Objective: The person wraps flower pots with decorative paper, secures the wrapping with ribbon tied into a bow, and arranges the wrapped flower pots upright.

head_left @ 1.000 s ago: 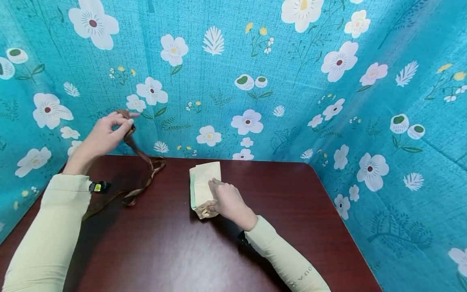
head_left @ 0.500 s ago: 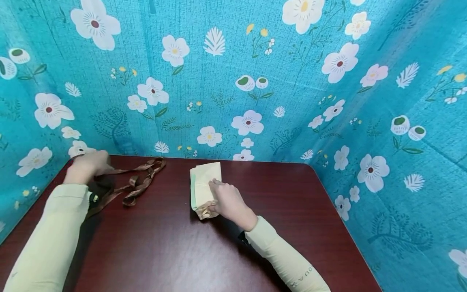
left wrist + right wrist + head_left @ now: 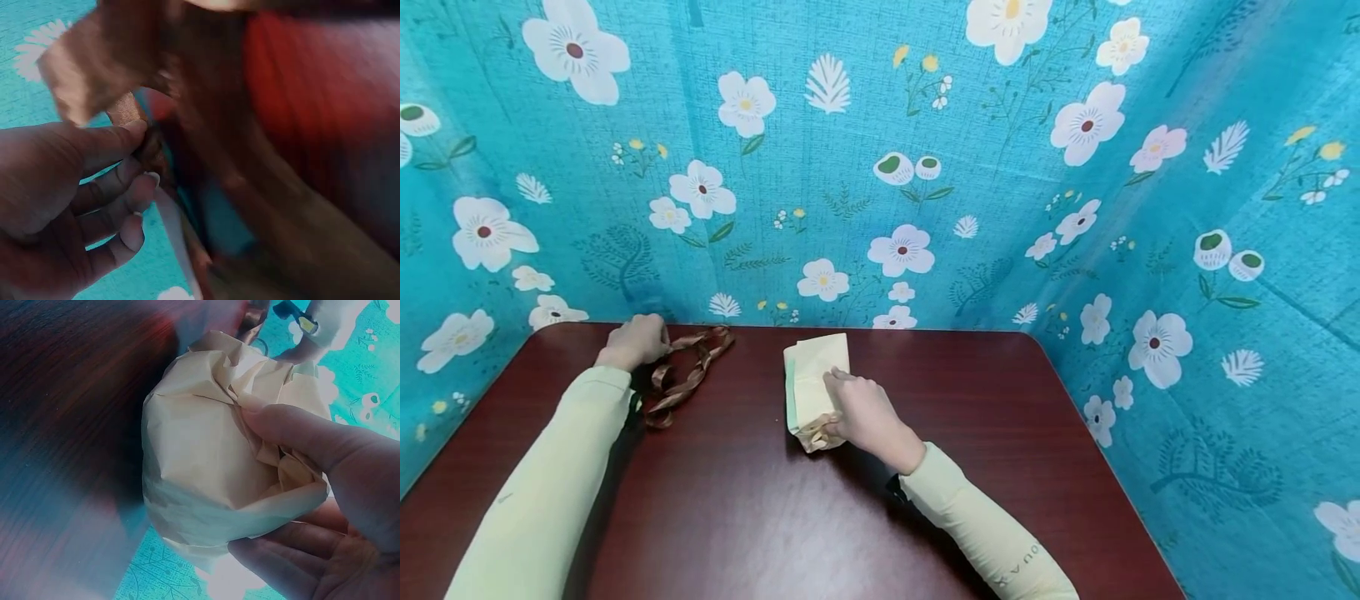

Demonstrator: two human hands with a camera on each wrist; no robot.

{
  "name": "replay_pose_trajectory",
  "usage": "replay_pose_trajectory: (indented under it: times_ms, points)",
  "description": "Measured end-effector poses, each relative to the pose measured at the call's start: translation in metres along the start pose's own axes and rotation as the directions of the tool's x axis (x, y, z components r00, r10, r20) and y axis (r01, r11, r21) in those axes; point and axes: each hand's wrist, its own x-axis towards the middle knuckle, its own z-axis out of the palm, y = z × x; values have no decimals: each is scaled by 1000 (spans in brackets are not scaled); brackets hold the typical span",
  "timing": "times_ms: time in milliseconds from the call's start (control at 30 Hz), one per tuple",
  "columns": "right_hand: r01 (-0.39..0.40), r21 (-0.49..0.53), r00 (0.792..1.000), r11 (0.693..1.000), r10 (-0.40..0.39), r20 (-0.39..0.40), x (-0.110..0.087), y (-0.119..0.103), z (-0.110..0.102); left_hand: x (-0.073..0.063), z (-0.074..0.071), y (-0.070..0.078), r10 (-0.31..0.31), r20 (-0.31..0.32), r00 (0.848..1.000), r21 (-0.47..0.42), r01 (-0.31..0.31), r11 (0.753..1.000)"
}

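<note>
A brown satin-like ribbon [image 3: 679,393] lies in loose loops on the table's back left part. My left hand [image 3: 637,342] is low at its left end. The left wrist view shows the thumb and forefinger pinching a strand, with blurred ribbon [image 3: 300,206] hanging across the foreground. Near the table's middle stands a package wrapped in cream paper [image 3: 820,375], with a pale green strip along its left side. My right hand [image 3: 872,421] grips its near end, thumb on the crumpled folds [image 3: 250,419] and fingers beneath. The package's contents are hidden.
Both hands work over a dark red-brown table [image 3: 760,517] with a rounded back edge. A teal curtain [image 3: 850,200] printed with flowers hangs right behind it and along the right side.
The left hand came down from above the table's back left with the ribbon, swung left, then shifted right along the back edge. The right hand and package stay put.
</note>
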Motion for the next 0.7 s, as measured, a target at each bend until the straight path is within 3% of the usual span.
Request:
replay_pose_trajectory:
  times_ms: [100,167,233,300,333,400,467,533,600,700]
  points:
    - [-2,-9,1000,1000,2,1,0,0,0,9,-3,13,7,-94,996,-65,-13,998]
    - [-4,-18,1000,1000,4,0,0,0,0,17,-7,31,15,-180,983,-123,-38,992]
    - [-10,-24,1000,1000,10,3,0,0,0,26,-11,59,37,-269,962,-199,-94,975]
    - [-12,-25,1000,1000,13,6,-1,0,0,34,-14,96,81,-356,931,-280,-189,941]
    - [-13,-28,1000,1000,13,8,-1,0,0,38,-16,116,122,-389,913,-322,-259,910]
    - [-10,-36,1000,999,11,7,-2,-1,0,43,-19,158,222,-409,885,-408,-395,823]
    - [-5,-45,1000,999,5,1,-2,-1,-1,46,-22,194,347,-378,858,-476,-502,722]
    - [-2,-53,1000,999,1,-8,-1,-1,-1,44,-26,222,460,-303,834,-522,-550,653]
    - [2,-52,1000,999,-3,-11,-1,-1,-1,40,-28,238,521,-237,820,-508,-562,653]
    - [3,-50,1000,999,-4,-10,-1,0,0,28,-26,242,552,-169,817,-393,-569,722]
